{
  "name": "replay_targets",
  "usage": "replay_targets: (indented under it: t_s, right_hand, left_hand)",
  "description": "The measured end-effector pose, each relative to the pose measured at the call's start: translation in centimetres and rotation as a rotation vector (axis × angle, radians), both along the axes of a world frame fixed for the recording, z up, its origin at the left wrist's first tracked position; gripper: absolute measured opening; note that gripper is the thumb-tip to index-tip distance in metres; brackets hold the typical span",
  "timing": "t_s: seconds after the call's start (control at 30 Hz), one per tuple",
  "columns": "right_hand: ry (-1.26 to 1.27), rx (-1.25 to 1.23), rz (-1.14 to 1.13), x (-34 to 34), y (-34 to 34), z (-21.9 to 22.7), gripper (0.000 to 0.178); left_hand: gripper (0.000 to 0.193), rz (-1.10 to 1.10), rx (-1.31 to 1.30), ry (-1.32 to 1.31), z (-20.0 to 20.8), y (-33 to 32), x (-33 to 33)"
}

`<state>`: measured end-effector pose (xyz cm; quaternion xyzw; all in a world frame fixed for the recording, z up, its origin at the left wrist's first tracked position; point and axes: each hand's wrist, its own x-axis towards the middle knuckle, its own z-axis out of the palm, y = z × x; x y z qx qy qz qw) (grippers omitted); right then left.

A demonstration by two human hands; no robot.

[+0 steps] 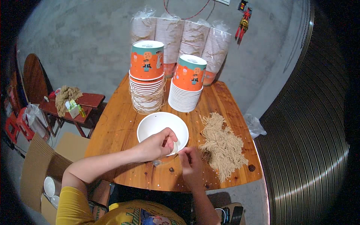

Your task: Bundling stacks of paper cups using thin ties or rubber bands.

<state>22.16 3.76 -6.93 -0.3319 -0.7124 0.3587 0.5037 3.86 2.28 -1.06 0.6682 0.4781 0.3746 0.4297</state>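
Makeshift workshop: bare grey wall, ribbed shutter, stacked paper tubs, heaped string.

From where I sit, I see a bare grey wall, its surface mottled, spreading behind a varnished wooden desk with dark knots. On my right a ridged metal shutter curves through the fisheye view, a band of light glinting across its slats. High on the wall I make out a red and gold ornament hanging. To my left stands a low reddish bench, near a rounded wooden board and red plastic stools on the grey floor.
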Motion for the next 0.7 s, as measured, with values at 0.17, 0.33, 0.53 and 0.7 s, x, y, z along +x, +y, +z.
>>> replay_targets:
  t_s: [0.17,0.33,0.53,0.7]
  right_hand:
    - [-0.004,-0.011,-0.011,0.1,0.0,-0.4,0.007]
    - [-0.054,0.115,-0.052,-0.5,-1.3,2.5,0.011]
    - [-0.279,0.509,-0.180,-0.4,-0.6,1.5,0.015]
    - [-0.300,0.441,-0.181,0.0,-1.0,1.2,0.013]
  left_hand:
    - [0.026,0.024,-0.009,-0.006,0.3,-0.1,0.2]
    - [0.025,0.028,-0.015,0.055,1.1,-0.4,0.4]
    - [0.021,0.037,0.081,0.112,1.0,-0.7,0.9]
    - [0.016,0.077,0.415,0.293,0.0,-1.1,1.3]
